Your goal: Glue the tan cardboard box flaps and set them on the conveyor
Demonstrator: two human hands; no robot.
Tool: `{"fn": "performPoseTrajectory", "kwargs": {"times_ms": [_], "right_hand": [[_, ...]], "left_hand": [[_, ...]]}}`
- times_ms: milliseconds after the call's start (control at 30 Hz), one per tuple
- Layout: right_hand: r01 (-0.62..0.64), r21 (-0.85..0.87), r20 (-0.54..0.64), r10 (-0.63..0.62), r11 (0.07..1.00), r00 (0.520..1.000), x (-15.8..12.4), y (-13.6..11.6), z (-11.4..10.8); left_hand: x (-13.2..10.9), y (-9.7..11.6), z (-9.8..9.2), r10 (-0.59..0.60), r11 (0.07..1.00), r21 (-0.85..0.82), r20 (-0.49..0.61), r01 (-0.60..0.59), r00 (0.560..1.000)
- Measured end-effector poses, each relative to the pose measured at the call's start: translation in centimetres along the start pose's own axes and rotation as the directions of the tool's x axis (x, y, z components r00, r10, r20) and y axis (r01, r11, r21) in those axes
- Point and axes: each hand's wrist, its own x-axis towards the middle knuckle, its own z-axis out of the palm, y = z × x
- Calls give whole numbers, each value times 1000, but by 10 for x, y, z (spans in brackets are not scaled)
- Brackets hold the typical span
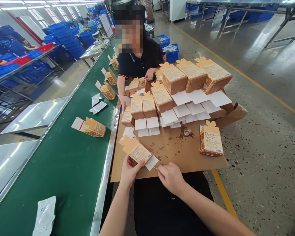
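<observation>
My left hand (129, 171) grips a flat brown carton (135, 150) by its near end, over the front edge of a cardboard work board (173, 152). A white flap (151, 162) sticks out of the carton's lower right corner. My right hand (170, 177) is closed in a pinch just right of that flap, holding a thin stick whose tip (154, 167) points at it. Rows of folded brown cartons with white flaps (162, 98) are stacked across the far half of the board. One more carton (211, 139) lies alone on the right.
A green conveyor belt (64, 164) runs along the left, carrying a carton (93, 127), more cartons farther up and plastic bags (44, 216). A small metal cup (187, 131) stands on the stained board. A co-worker in a dark shirt (140, 62) sits opposite, hand (149, 74) on cartons. Blue crates fill the background.
</observation>
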Motion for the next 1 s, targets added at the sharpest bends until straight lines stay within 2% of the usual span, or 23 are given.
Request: {"fn": "performPoseTrajectory", "kwargs": {"times_ms": [100, 233, 400, 533, 733, 800, 867, 900, 1000], "right_hand": [[-27, -11, -16, 27, 1000, 1000, 0, 10, -4], [-74, 27, -59, 75, 997, 995, -7, 18, -15], [-127, 93, -151, 140, 988, 979, -24, 22, -31], [-194, 127, -154, 212, 973, 965, -33, 18, -38], [-186, 127, -183, 207, 974, 961, -35, 16, -42], [-167, 131, -209, 191, 977, 959, -33, 19, -44], [-161, 142, -237, 191, 977, 952, -34, 24, -45], [-167, 153, -251, 202, 974, 947, -34, 27, -47], [-214, 202, -264, 264, 956, 928, -39, 36, -50]], "left_hand": [[0, -9, 1, 22, 1000, 8, 10, -22, 1000], [-6, -26, 9, 168, 986, 23, -47, -167, 985], [-20, -43, 10, 351, 904, 290, -90, -313, 932], [-27, -46, 6, 401, 834, 446, -84, -325, 912], [-24, -44, 15, 383, 805, 512, -58, -302, 922], [-21, -42, 14, 396, 803, 522, -104, -288, 913], [-16, -38, 0, 417, 807, 529, -194, -263, 888], [-12, -35, -14, 421, 816, 526, -258, -240, 870], [1, -21, -76, 400, 870, 461, -455, -174, 795]]}}
